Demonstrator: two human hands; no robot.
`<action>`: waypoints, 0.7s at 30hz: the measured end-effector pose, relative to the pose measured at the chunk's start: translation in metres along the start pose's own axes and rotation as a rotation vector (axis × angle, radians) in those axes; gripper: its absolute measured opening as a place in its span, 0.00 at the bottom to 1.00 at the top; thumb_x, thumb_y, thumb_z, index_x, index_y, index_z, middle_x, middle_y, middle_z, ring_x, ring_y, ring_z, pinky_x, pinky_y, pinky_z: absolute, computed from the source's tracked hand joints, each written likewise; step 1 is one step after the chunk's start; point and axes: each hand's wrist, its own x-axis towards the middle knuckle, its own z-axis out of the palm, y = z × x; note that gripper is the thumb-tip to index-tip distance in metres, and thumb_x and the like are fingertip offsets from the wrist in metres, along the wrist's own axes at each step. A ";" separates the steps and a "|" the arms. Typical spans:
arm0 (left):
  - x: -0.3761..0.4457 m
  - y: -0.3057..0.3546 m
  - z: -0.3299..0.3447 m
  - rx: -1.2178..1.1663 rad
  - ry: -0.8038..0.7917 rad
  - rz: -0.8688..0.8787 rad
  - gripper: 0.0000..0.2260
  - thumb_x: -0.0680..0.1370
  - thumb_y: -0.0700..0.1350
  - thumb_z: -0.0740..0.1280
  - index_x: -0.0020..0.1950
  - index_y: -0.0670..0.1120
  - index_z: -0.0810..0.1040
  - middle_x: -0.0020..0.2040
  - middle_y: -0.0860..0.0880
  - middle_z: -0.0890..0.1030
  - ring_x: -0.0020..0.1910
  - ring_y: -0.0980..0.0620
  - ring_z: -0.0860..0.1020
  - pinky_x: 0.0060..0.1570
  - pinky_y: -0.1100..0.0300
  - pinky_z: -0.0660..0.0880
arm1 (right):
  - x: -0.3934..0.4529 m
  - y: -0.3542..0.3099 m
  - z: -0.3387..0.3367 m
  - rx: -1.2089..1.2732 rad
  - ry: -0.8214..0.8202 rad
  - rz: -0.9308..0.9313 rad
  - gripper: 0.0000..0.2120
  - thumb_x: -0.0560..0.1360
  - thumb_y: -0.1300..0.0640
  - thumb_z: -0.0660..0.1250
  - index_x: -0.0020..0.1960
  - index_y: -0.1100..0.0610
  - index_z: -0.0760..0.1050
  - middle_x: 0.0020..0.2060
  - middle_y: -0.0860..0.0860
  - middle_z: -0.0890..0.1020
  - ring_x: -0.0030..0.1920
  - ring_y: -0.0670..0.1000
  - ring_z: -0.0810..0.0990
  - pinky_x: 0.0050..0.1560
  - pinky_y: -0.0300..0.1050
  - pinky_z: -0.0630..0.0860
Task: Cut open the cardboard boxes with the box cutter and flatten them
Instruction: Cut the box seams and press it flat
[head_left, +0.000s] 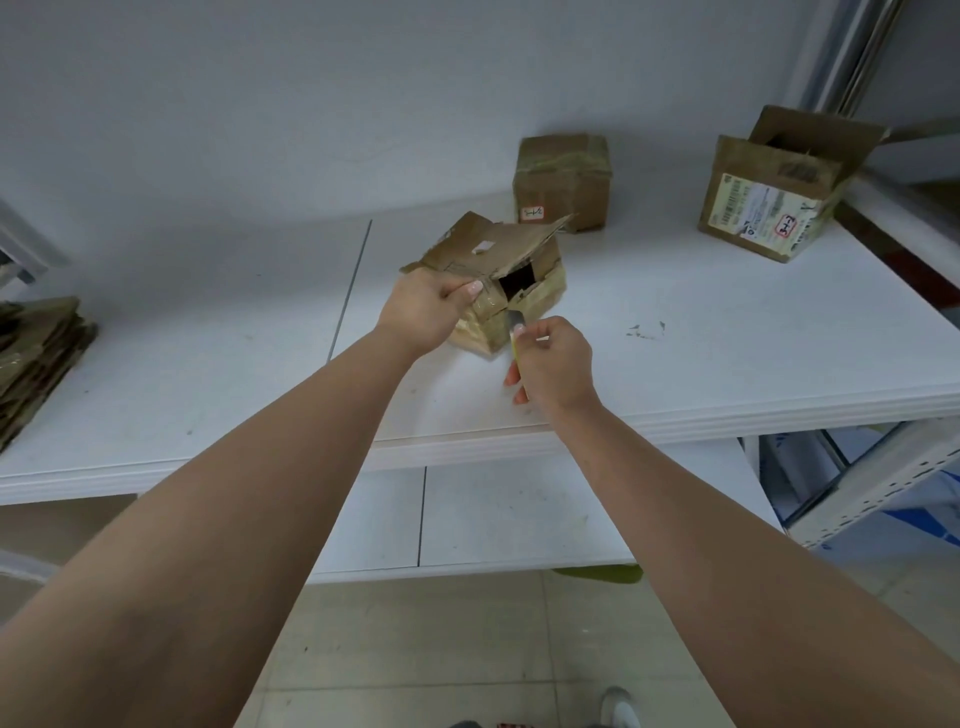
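The box was held on the tabletop by the left hand. The cutter, grasped in the right hand, pointed toward twelve o'clock, blade seemingly touching the box's near corner.

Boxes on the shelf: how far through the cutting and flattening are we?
Done: a stack of flattened cardboard lies at far left. In hand: the left hand grips the part-opened box while the right hand holds the box cutter at its taped side. Left: the taped box and the open-flapped labelled box.
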 end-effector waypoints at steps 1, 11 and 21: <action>0.000 0.000 0.000 -0.002 -0.001 0.003 0.11 0.81 0.50 0.62 0.44 0.47 0.78 0.36 0.42 0.75 0.36 0.49 0.71 0.39 0.58 0.66 | 0.001 -0.001 0.001 -0.003 -0.005 0.003 0.08 0.80 0.53 0.59 0.48 0.58 0.71 0.27 0.53 0.79 0.18 0.49 0.72 0.24 0.38 0.70; -0.002 0.001 0.008 0.067 0.024 0.037 0.10 0.81 0.51 0.61 0.45 0.50 0.80 0.46 0.43 0.82 0.50 0.44 0.79 0.51 0.49 0.75 | 0.007 -0.009 0.011 0.054 0.015 0.080 0.08 0.80 0.58 0.58 0.44 0.60 0.69 0.28 0.56 0.78 0.17 0.49 0.72 0.21 0.37 0.70; -0.004 0.004 0.028 0.316 0.076 0.101 0.14 0.81 0.55 0.60 0.61 0.54 0.80 0.59 0.49 0.81 0.59 0.47 0.75 0.52 0.57 0.70 | -0.006 0.009 0.002 0.083 -0.005 0.129 0.08 0.80 0.58 0.59 0.44 0.61 0.70 0.28 0.56 0.76 0.18 0.49 0.70 0.20 0.36 0.69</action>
